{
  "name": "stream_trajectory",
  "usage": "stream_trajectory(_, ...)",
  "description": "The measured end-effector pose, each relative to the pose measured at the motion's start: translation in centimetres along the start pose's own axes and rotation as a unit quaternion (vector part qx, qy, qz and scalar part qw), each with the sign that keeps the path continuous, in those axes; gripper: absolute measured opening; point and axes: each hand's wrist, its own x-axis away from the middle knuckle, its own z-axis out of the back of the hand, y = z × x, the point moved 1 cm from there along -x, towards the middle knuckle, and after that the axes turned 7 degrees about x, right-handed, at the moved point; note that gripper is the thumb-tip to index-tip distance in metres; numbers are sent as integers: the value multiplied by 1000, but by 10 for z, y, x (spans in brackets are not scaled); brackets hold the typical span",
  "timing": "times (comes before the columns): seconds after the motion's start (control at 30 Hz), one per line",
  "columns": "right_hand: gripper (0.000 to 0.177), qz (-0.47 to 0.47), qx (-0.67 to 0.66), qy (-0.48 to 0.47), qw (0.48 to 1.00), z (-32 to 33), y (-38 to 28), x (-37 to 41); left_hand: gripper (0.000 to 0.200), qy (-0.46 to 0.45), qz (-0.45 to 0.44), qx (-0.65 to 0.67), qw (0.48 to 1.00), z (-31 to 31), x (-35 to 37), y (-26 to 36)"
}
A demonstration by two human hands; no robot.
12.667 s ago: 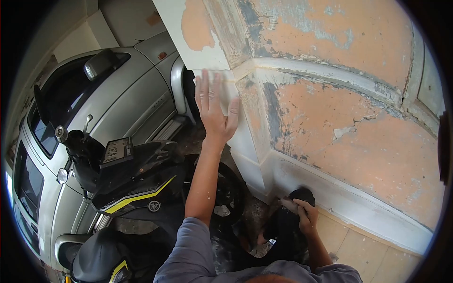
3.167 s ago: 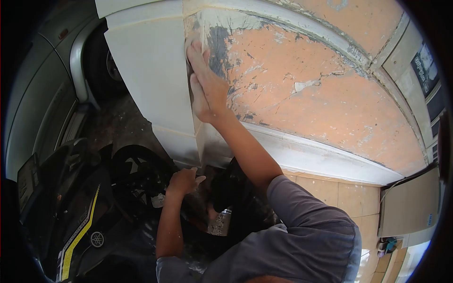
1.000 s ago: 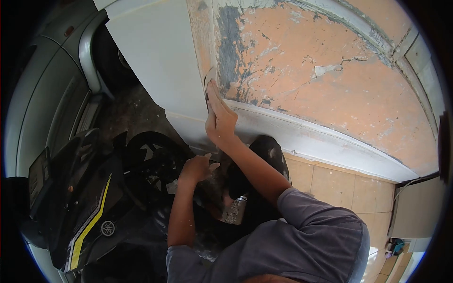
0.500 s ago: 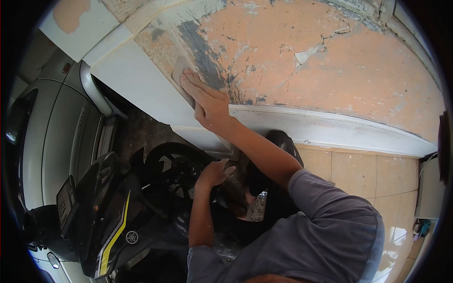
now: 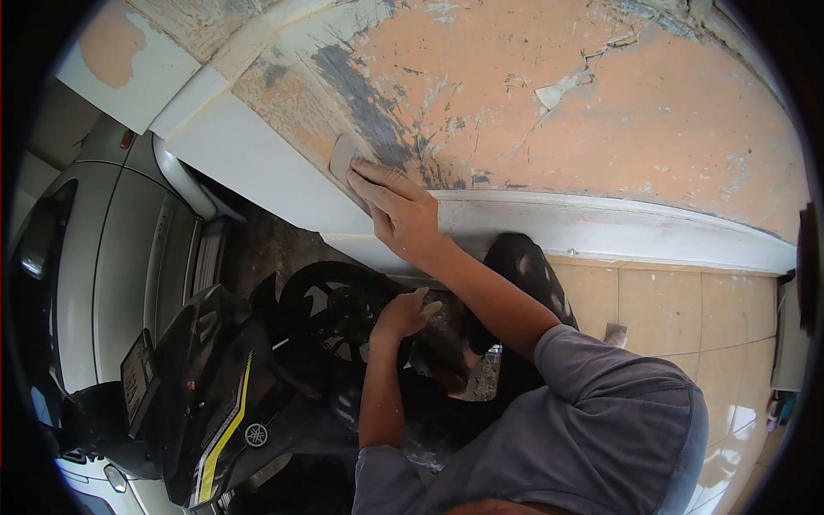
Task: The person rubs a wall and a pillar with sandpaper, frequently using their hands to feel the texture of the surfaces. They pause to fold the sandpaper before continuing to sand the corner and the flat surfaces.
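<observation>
Head view: of two hands, the right hand (image 5: 403, 215) grips one thin, flat, round-cornered grey pad (image 5: 342, 157) against the wall (image 5: 489, 112), whose orange paint is scuffed and patched grey. Below the wall, the left hand (image 5: 401, 316) hangs loosely open. Lower-left of the wall stands one black motorbike (image 5: 215, 369), yellow-striped; farther off, left of the wall, one silvery car (image 5: 120, 266).
</observation>
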Motion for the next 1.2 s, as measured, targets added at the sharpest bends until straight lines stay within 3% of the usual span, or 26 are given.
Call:
stream_trajectory(0.1, 46, -31, -18, 1, 999, -3, -2, 6, 60, -1, -3, -6, 1000, 1, 0, 0)
stream_trajectory(0.3, 49, 26, -15, -31, 999, -6, 10, 11, 58, -1, 14, 6, 1000, 0, 0, -1)
stream_trajectory(0.5, 51, 9, -113, -57, 992, -1, 20, 12, 60, -4, 22, -2, 1000, 4, 4, 7)
stream_trajectory(0.67, 53, 94, -39, -51, 993, 1, 31, 8, 60, -14, 19, -2, 1000, 1, 1, 5)
stream_trajectory(1.0, 42, 58, -39, -21, 997, -2, 28, 9, 60, -10, 15, 0, 1000, 2, 2, 6)
stream_trajectory(1.07, 37, 95, 15, -35, 995, -3, 33, 10, 60, -10, 14, -1, 1000, 2, 3, 6)
stream_trajectory(1.2, 42, 100, 3, -12, 995, -7, 32, 9, 60, -5, 13, 4, 1000, 1, 2, 3)
